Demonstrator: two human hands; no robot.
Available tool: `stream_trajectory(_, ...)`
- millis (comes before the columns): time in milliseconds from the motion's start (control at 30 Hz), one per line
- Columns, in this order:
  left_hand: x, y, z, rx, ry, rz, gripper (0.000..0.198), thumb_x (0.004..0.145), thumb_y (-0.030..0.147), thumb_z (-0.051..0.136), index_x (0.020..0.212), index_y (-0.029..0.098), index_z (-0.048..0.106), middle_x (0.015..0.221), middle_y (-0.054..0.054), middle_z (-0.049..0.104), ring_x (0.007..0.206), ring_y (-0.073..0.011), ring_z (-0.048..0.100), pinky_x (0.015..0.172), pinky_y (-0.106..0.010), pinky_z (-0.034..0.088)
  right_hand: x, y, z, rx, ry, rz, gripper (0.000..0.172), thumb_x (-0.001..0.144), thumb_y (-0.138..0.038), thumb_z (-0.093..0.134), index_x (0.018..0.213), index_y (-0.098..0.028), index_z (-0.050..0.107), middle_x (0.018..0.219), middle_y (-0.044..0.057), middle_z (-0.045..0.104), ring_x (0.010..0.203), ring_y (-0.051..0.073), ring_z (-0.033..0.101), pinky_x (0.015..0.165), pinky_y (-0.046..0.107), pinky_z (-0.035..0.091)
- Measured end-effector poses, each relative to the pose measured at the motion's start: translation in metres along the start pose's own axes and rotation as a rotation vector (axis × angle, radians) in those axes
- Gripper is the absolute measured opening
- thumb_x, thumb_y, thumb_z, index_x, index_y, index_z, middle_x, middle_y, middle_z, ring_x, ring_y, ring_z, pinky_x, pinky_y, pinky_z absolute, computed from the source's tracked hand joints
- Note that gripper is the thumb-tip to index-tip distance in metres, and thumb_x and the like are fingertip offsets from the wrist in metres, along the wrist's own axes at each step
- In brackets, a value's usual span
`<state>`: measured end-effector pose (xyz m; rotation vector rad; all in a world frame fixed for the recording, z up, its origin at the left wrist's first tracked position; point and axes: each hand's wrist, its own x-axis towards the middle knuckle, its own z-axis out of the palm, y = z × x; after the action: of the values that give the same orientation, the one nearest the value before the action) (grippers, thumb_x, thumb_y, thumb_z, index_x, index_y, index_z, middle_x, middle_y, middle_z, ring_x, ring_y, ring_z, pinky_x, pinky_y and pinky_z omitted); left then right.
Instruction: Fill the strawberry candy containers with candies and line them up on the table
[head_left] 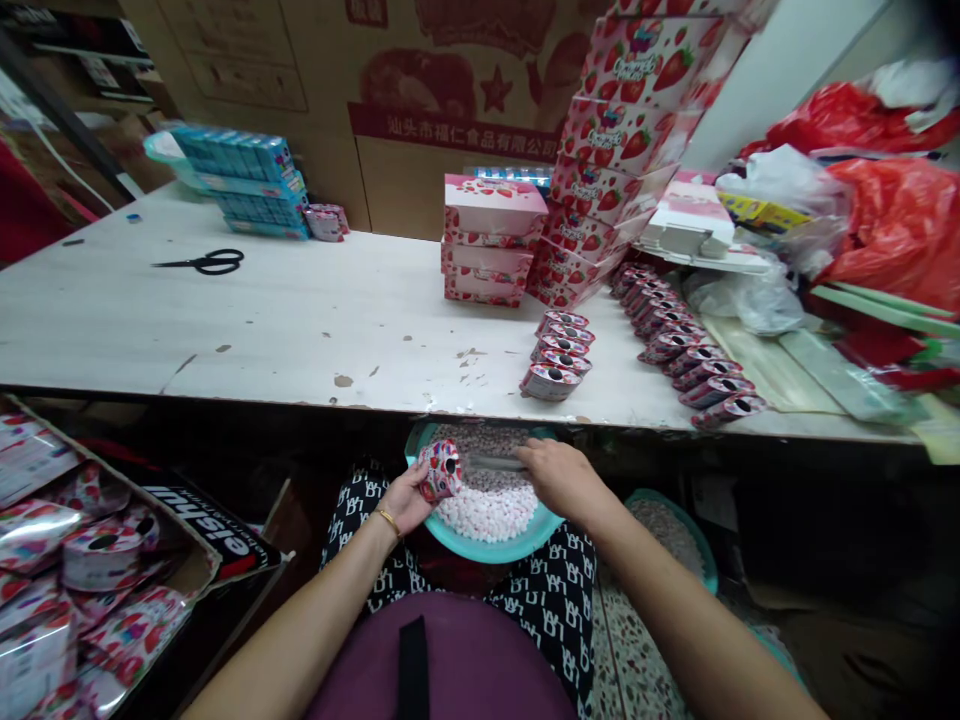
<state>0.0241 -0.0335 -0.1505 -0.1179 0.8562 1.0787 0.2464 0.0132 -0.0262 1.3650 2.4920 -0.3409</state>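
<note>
While a strawberry-printed packet [439, 472] was held in the left hand [407, 503], a greyish tool [491, 463] was gripped at its end by the right hand [561, 478]. The left fingers were curled partway round the packet, closed against its sides, and its dark opening was turned toward the right hand. The right fingers were closed tightly on the tool; its exact shape was blurred and could not be told. Both hands were placed over a teal basin [480, 552], with the packet held above its left part, and the basin was filled with small whitish and pink pellets [487, 513]. The basin was set across the person's lap, just below the front edge of a white table [360, 330].

On the table, a short row of similar packets [559, 350] was lined up near the front edge, and a longer row [686, 350] was ranged to its right. Behind them, pink boxes [491, 250] were piled beside a taller stack of strawberry-patterned boxes [592, 185]. Black scissors [217, 262] were laid farther left, near stacked blue packages [244, 180]. At the lower left, more packets were heaped inside an open carton [214, 535].
</note>
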Motion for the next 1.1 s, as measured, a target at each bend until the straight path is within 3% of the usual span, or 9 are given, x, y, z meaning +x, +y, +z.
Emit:
stream_trajectory(100, -0.01, 0.015, -0.008, -0.002, -0.028, 0.039, 0.029, 0.079, 0.011, 0.051, 0.106, 0.02, 0.054, 0.09, -0.004, 0.065, 0.073, -0.0161, 0.063, 0.066, -0.032, 0.05, 0.002, 0.017, 0.055, 0.177, -0.031, 0.195, 0.03, 0.076, -0.008, 0.039, 0.097, -0.016, 0.058, 0.095, 0.013, 0.061, 0.088, 0.022, 0.055, 0.075, 0.033, 0.039)
stream_trajectory(233, -0.022, 0.028, -0.018, -0.014, -0.006, 0.053, 0.032, 0.081, 0.014, 0.05, 0.11, 0.024, 0.052, 0.093, -0.004, 0.065, 0.076, -0.0158, 0.063, 0.068, -0.032, 0.05, 0.032, -0.013, 0.131, 0.351, -0.096, 0.257, 0.034, 0.074, -0.005, 0.04, 0.099, -0.016, 0.059, 0.092, 0.01, 0.065, 0.085, 0.021, 0.058, 0.075, 0.032, 0.041)
stream_trajectory(300, -0.026, 0.031, -0.024, 0.001, 0.017, 0.051, 0.03, 0.082, 0.015, 0.048, 0.11, 0.024, 0.052, 0.092, -0.004, 0.065, 0.077, -0.016, 0.062, 0.068, -0.032, 0.05, 0.05, -0.036, 0.154, 0.451, -0.085, 0.248, 0.035, 0.074, -0.007, 0.043, 0.104, -0.018, 0.058, 0.096, 0.007, 0.065, 0.088, 0.018, 0.059, 0.078, 0.029, 0.042)
stream_trajectory(400, -0.031, 0.035, -0.033, 0.002, 0.053, 0.061, 0.027, 0.082, 0.015, 0.047, 0.107, 0.024, 0.053, 0.089, -0.003, 0.065, 0.075, -0.0156, 0.062, 0.065, -0.03, 0.05, 0.065, -0.05, 0.165, 0.605, -0.038, 0.229, 0.034, 0.074, -0.012, 0.047, 0.107, -0.018, 0.056, 0.101, 0.005, 0.064, 0.091, 0.016, 0.058, 0.08, 0.026, 0.042)
stream_trajectory(533, -0.029, 0.038, -0.034, -0.03, 0.06, 0.075, 0.027, 0.082, 0.016, 0.048, 0.107, 0.023, 0.053, 0.09, -0.004, 0.065, 0.077, -0.016, 0.062, 0.068, -0.031, 0.049, 0.052, -0.028, 0.145, 0.754, 0.026, 0.164, 0.034, 0.074, -0.015, 0.05, 0.107, -0.019, 0.056, 0.102, 0.003, 0.064, 0.093, 0.014, 0.057, 0.082, 0.026, 0.042)
stream_trajectory(667, -0.019, 0.028, -0.018, -0.056, 0.029, 0.069, 0.026, 0.081, 0.015, 0.05, 0.105, 0.023, 0.054, 0.093, -0.004, 0.065, 0.079, -0.0169, 0.062, 0.069, -0.033, 0.05, 0.026, -0.002, 0.093, 0.802, 0.082, 0.049, 0.035, 0.074, -0.02, 0.052, 0.109, -0.018, 0.057, 0.106, 0.007, 0.062, 0.098, 0.017, 0.055, 0.086, 0.029, 0.04)
stream_trajectory(800, -0.007, 0.01, 0.002, -0.075, -0.002, 0.033, 0.026, 0.081, 0.012, 0.048, 0.105, 0.021, 0.055, 0.089, -0.004, 0.065, 0.075, -0.016, 0.062, 0.071, -0.034, 0.049, 0.012, 0.002, 0.03, 0.537, 0.02, -0.013, 0.036, 0.076, -0.024, 0.051, 0.111, -0.023, 0.057, 0.106, 0.006, 0.062, 0.098, 0.02, 0.055, 0.085, 0.031, 0.04)
stream_trajectory(900, -0.003, -0.002, 0.007, -0.067, -0.02, 0.003, 0.029, 0.082, 0.013, 0.048, 0.108, 0.021, 0.054, 0.086, -0.005, 0.066, 0.074, -0.0159, 0.063, 0.071, -0.034, 0.049, 0.01, -0.009, -0.005, 0.272, -0.039, -0.009, 0.03, 0.077, -0.024, 0.049, 0.105, -0.024, 0.06, 0.1, 0.006, 0.065, 0.093, 0.021, 0.058, 0.08, 0.032, 0.042)
stream_trajectory(1100, 0.0, -0.01, 0.005, -0.067, -0.038, -0.018, 0.034, 0.081, 0.014, 0.05, 0.113, 0.023, 0.051, 0.088, -0.005, 0.065, 0.077, -0.0175, 0.063, 0.074, -0.036, 0.049, 0.012, -0.032, -0.032, -0.033, -0.088, -0.053, 0.025, 0.077, -0.014, 0.041, 0.089, -0.015, 0.064, 0.085, 0.013, 0.065, 0.078, 0.022, 0.061, 0.066, 0.032, 0.044)
